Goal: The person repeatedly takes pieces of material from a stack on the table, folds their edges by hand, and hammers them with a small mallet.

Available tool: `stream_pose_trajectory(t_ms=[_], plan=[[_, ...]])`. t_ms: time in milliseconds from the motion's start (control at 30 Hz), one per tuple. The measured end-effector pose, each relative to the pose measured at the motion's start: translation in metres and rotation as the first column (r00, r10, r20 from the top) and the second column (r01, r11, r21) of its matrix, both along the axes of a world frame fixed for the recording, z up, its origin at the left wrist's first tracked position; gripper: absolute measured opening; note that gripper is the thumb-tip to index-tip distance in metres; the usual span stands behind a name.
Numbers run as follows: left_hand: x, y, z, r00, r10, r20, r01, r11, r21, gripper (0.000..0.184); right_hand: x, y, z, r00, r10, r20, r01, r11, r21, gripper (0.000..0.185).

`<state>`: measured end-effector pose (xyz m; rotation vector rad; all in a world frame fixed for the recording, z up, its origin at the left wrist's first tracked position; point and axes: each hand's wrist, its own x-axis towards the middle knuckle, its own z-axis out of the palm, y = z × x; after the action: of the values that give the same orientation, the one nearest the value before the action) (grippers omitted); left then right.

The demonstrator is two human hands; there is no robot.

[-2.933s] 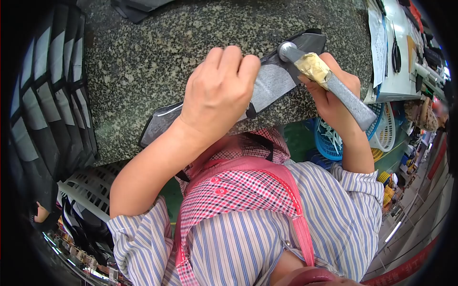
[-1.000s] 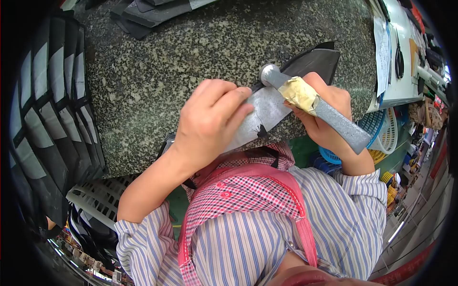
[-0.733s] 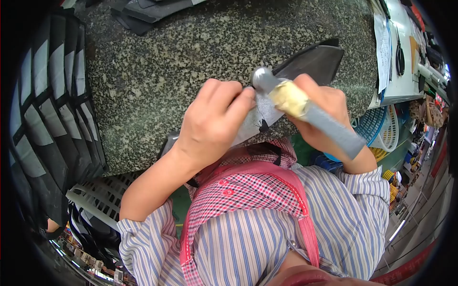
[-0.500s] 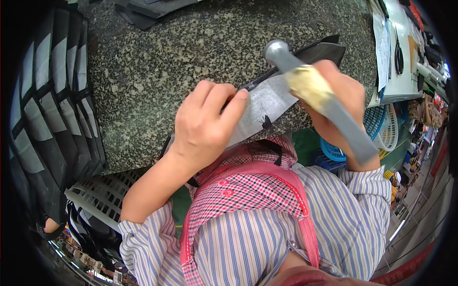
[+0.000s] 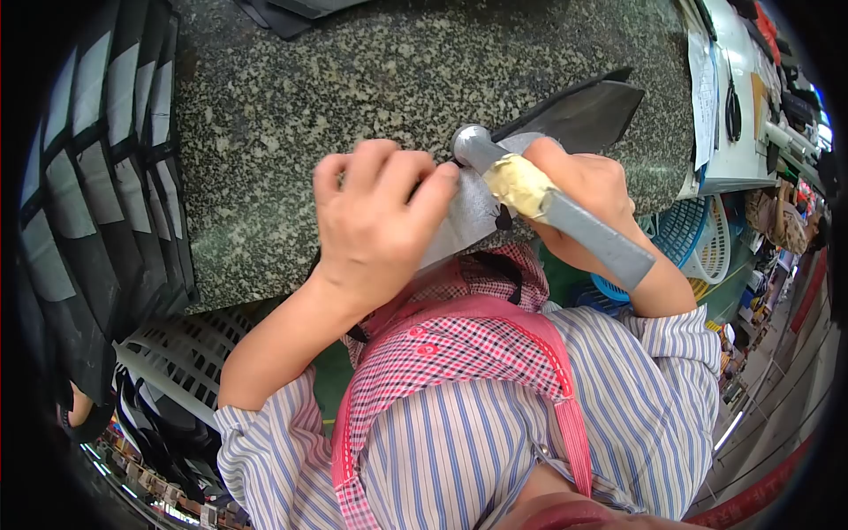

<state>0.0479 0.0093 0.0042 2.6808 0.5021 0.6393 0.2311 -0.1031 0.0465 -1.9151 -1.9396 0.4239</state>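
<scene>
My right hand [image 5: 590, 199] is closed around a hammer [image 5: 601, 238] with yellow wrapping below its round metal face. The face is down by the upper edge of a flat black piece [image 5: 587, 115] with a grey patch [image 5: 464, 212], close to my left thumb. My left hand [image 5: 375, 225] has its fingers bent, with thumb and forefinger at that same folded black edge. Part of the piece is hidden under both hands. It lies slanted along the front of the speckled stone worktop [image 5: 265, 159].
Stacked black pieces with grey patches [image 5: 66, 203] fill the left side. More black pieces [image 5: 296, 13] lie at the far edge. A white basket [image 5: 177, 353] stands below left, blue [image 5: 680, 234] and white baskets on the right. Papers [image 5: 702, 97] hang beside a white table.
The hammer and my right hand have moved left and down onto the piece's edge, near my left thumb. My left hand has stayed almost in place, its fingers slightly more spread.
</scene>
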Motion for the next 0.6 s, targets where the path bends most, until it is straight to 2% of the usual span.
stream_pose_trajectory(t_ms=[67,133,200,233,267,300,333,400,433,500,533,600], plan=[[-0.008,0.008,0.001,1.000,0.023,-0.014,-0.026,0.970,-0.240,0.020,0.002,0.002,-0.002,1.000,0.004,-0.007,-0.004,1.000,0.010,0.028],[-0.010,0.004,0.001,1.000,-0.004,0.006,0.005,0.994,-0.109,0.023,0.004,0.003,0.001,1.000,-0.002,-0.012,0.002,1.000,0.000,0.028],[-0.011,-0.002,-0.003,1.000,-0.014,0.023,0.013,0.998,0.056,0.024,0.003,0.005,0.007,0.999,-0.032,-0.036,0.036,0.993,0.111,0.028],[-0.011,-0.006,-0.006,0.999,-0.007,0.033,0.003,0.994,0.108,0.020,0.003,0.007,0.011,0.998,-0.042,-0.048,0.049,0.985,0.167,0.028],[-0.011,-0.010,-0.009,0.999,-0.003,0.039,-0.003,0.988,0.155,0.015,-0.002,0.007,0.015,0.990,-0.018,-0.140,0.042,0.984,0.174,0.028],[-0.012,-0.011,-0.010,0.999,-0.004,0.049,-0.007,0.978,0.209,0.012,-0.006,0.006,0.013,0.993,-0.004,-0.115,0.014,0.996,0.084,0.029],[-0.012,-0.008,-0.007,0.999,-0.006,0.049,-0.001,0.989,0.146,0.011,-0.008,0.006,0.009,0.997,0.012,-0.081,-0.012,1.000,0.004,0.029],[-0.015,0.006,-0.004,0.999,-0.007,0.045,0.014,0.988,-0.152,0.017,-0.008,0.007,0.009,1.000,0.015,-0.004,-0.016,0.991,-0.136,0.030],[-0.018,0.009,-0.004,0.999,-0.018,0.033,0.027,0.950,-0.311,0.020,-0.009,0.008,0.011,1.000,0.017,-0.002,-0.017,0.991,-0.131,0.029],[-0.018,0.008,-0.005,0.999,-0.025,0.047,0.035,0.972,-0.233,0.017,-0.007,0.014,0.015,1.000,0.025,0.010,-0.024,0.993,-0.118,0.028],[-0.018,0.006,-0.005,0.998,-0.032,0.053,0.041,0.984,-0.173,0.017,-0.003,0.014,0.015,0.997,0.035,0.063,-0.032,0.998,-0.052,0.027],[-0.019,0.002,-0.005,0.997,-0.051,0.054,0.054,0.997,-0.052,0.016,-0.007,0.013,0.024,1.000,-0.018,0.019,0.017,0.998,0.052,0.025]])
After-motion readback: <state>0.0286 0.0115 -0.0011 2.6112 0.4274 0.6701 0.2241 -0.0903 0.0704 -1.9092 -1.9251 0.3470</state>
